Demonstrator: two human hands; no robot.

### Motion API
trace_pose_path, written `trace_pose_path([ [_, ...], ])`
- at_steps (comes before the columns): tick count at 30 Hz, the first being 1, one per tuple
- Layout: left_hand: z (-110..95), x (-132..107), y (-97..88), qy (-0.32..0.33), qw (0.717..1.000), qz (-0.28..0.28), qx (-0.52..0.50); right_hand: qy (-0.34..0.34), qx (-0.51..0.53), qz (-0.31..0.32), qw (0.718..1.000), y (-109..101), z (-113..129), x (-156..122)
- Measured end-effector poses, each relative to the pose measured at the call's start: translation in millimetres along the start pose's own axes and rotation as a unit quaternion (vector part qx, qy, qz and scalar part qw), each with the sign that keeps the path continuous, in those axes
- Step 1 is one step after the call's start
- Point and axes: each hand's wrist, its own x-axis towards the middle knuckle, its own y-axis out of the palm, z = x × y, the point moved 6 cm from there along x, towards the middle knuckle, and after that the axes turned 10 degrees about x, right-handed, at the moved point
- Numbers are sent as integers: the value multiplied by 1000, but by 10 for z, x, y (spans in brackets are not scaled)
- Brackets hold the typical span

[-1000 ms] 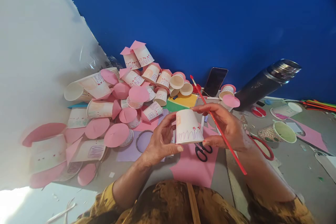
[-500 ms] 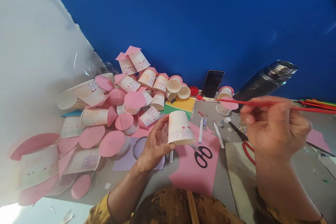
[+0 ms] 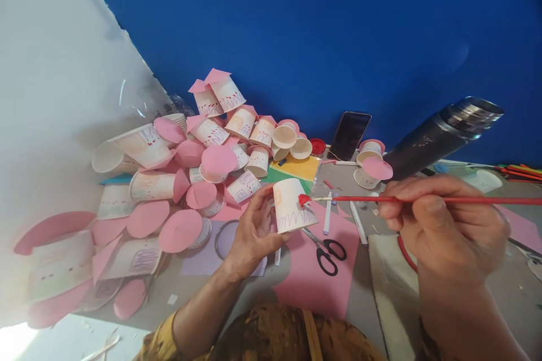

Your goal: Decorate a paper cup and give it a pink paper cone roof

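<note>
My left hand [image 3: 253, 233] is closed around an upside-down white paper cup [image 3: 290, 206], gripping it at its left side and lower rim. Purple zigzag lines and an orange patch mark the cup's wall. In my right hand [image 3: 444, 225] a long red paintbrush [image 3: 359, 199] is pinched level, its red-loaded tip meeting the cup's right side. Beneath the cup lies a sheet of pink paper [image 3: 313, 287] with black-handled scissors [image 3: 328, 251] on it. Two white markers [image 3: 359, 224] rest close by.
Decorated cups with pink paper tops [image 3: 182, 230] are heaped on the left. A phone [image 3: 349, 135] leans on the blue wall, beside a dark thermos [image 3: 440, 135]. A red paint lid [image 3: 317, 146] sits at the back. A folded cloth [image 3: 392, 271] lies in front of my right hand.
The brush has come down from above and its red tip now touches the cup, where it was held away behind it. My left hand keeps the cup in nearly the same place.
</note>
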Motion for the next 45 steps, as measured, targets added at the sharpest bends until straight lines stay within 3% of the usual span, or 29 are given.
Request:
trace_pose_path([
  [9, 14, -15, 15, 7, 1000, 13, 7, 1, -4, 49, 999, 64, 15, -22],
  [20, -102, -17, 52, 10, 999, 28, 29, 35, 2, -46, 998, 64, -44, -26],
  [45, -44, -34, 81, -4, 1000, 25, -15, 32, -19, -16, 999, 103, -87, -9],
])
